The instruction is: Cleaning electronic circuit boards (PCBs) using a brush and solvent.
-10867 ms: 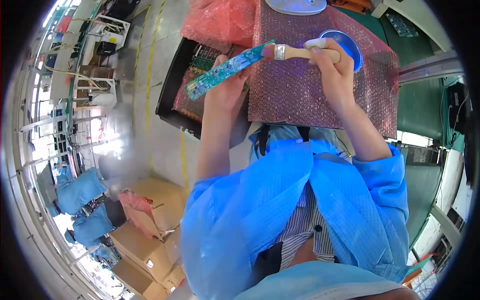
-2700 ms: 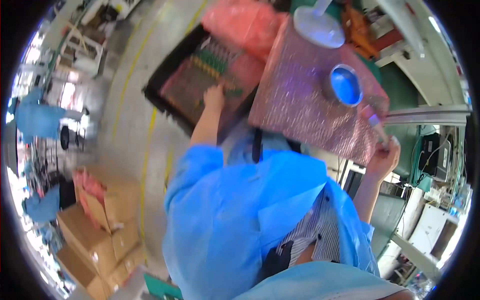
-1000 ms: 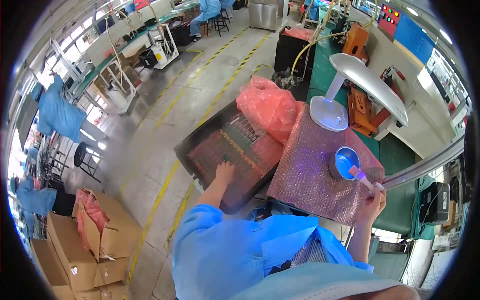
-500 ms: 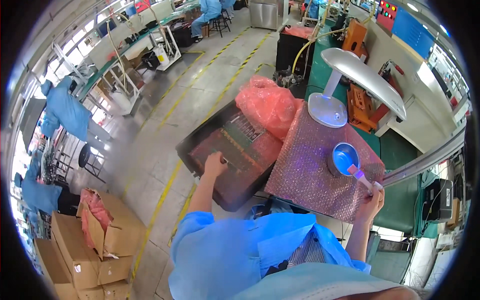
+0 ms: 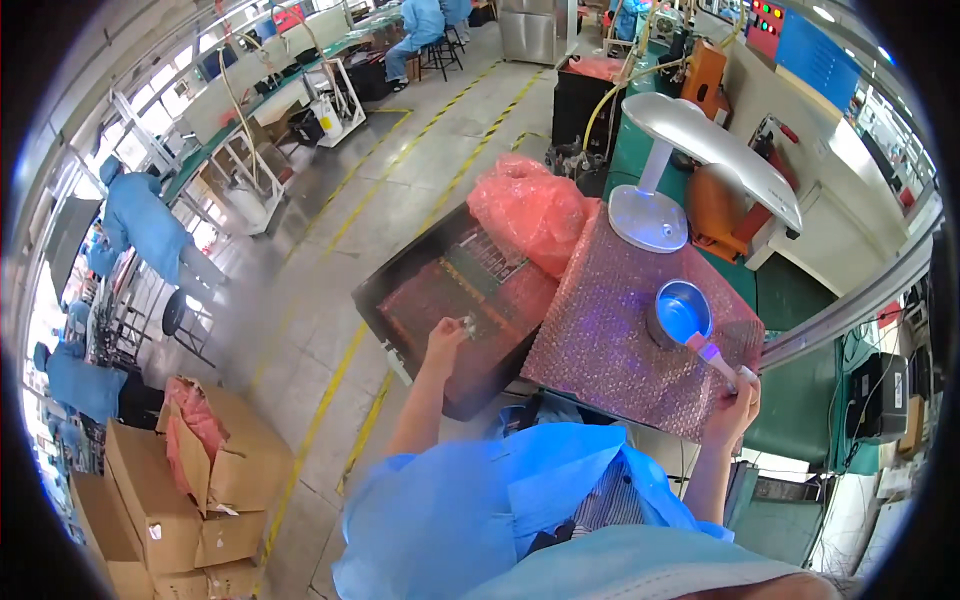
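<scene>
My right hand (image 5: 735,408) is closed round the handle of a flat paintbrush (image 5: 717,362). Its bristles rest at the rim of a round metal bowl (image 5: 657,318), lit blue-violet inside. Bowl and brush are over a sheet of pink bubble wrap (image 5: 600,345) on the bench. Over a dark crate (image 5: 378,297) to the left, my left hand (image 5: 445,342) pinches a small pale piece, too small to name. Flat panels under a pinkish film lie in the crate.
A crumpled pink plastic bag (image 5: 530,210) covers the crate's far corner. Beyond the bowl stands a silver lamp (image 5: 647,218) with an overhanging head. A metal rail (image 5: 830,330) borders the bench on the right. Cardboard boxes (image 5: 170,500) stand at lower left; people work farther off.
My left hand has moved right and slightly nearer over the crate, and the pale piece now shows in its fingers. The brush has shifted a little left, still by the bowl's rim.
</scene>
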Demonstrator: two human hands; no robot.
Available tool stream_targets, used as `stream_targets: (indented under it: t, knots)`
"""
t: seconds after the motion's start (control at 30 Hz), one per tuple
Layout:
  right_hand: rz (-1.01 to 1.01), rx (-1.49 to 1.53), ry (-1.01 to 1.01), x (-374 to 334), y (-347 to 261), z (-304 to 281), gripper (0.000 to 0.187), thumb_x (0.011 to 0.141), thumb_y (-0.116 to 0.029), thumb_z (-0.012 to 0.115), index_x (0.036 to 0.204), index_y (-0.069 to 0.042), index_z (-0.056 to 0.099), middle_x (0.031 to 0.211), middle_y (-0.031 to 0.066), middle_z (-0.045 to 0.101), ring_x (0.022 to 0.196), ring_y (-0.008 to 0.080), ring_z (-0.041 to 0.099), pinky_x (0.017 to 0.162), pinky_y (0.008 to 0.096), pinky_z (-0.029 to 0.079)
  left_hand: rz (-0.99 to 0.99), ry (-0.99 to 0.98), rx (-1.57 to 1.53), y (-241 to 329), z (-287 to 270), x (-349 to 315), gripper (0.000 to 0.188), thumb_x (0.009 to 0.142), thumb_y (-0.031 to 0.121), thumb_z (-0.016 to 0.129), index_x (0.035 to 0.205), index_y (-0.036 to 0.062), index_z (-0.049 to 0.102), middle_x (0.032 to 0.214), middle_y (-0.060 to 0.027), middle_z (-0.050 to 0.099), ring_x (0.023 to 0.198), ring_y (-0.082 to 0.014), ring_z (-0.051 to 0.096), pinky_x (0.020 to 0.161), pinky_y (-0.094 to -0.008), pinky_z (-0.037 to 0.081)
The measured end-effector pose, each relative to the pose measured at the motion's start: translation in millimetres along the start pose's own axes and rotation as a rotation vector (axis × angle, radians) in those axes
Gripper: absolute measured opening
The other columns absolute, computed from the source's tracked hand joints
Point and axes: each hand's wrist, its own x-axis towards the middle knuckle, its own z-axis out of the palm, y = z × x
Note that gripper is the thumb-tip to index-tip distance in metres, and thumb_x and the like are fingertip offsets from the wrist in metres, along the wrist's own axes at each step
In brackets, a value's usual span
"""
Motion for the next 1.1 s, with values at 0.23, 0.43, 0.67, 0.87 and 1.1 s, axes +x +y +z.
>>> stream_targets:
  t: [0.23, 0.43, 0.67, 0.87, 1.1]
  knots:
    - [-0.044, -0.058, 0.005, 4, 4, -23, 0.012, 0.078, -0.014, 0.053, 0.084, -0.004, 0.055, 0.058, -0.0043, 0.039, 0.046, 0.0021, 0.034, 0.042, 0.0152, 0.024, -0.062, 0.026, -0.201, 4, 17, -5, 0.007, 0.076, 0.009, 0.055, 0.079, 0.0094, 0.047, 0.077, 0.0010, 0.052, 0.067, -0.0069, 0.047, 0.060, -0.0201, 0.038]
    - [-0.016, 0.017, 0.057, 3, 2, -38, 0.011, 0.078, -0.015, 0.054, 0.082, -0.005, 0.054, 0.059, -0.0037, 0.039, 0.046, 0.0026, 0.034, 0.041, 0.0153, 0.024, -0.062, -0.015, -0.195, 22, 42, -18, 0.008, 0.077, 0.011, 0.055, 0.083, 0.0080, 0.050, 0.078, 0.0006, 0.052, 0.070, -0.0078, 0.048, 0.061, -0.0207, 0.038]
    - [-0.001, 0.018, 0.047, -7, -10, -32, 0.010, 0.078, -0.014, 0.053, 0.082, -0.005, 0.054, 0.061, -0.0033, 0.040, 0.047, 0.0030, 0.035, 0.042, 0.0156, 0.025, -0.021, -0.017, -0.020, 21, 34, -26, 0.013, 0.075, 0.009, 0.058, 0.085, 0.0068, 0.050, 0.077, 0.0009, 0.052, 0.068, -0.0079, 0.048, 0.059, -0.0207, 0.038]
    - [0.021, 0.014, 0.039, -8, -11, -34, 0.011, 0.077, -0.013, 0.053, 0.084, -0.004, 0.055, 0.061, -0.0030, 0.042, 0.047, 0.0034, 0.036, 0.043, 0.0153, 0.028, 0.010, -0.022, -0.055, 25, 36, -35, 0.016, 0.074, 0.008, 0.059, 0.086, 0.0063, 0.049, 0.077, -0.0001, 0.053, 0.068, -0.0090, 0.050, 0.060, -0.0207, 0.040]
    - [0.021, 0.076, 0.016, -5, 2, -36, 0.012, 0.078, -0.013, 0.054, 0.085, -0.004, 0.055, 0.062, -0.0028, 0.044, 0.048, 0.0040, 0.039, 0.044, 0.0151, 0.031, -0.072, 0.016, -0.328, 23, 29, -29, 0.020, 0.079, 0.014, 0.055, 0.097, 0.0108, 0.048, 0.091, -0.0021, 0.054, 0.083, -0.0125, 0.052, 0.065, -0.0247, 0.042]
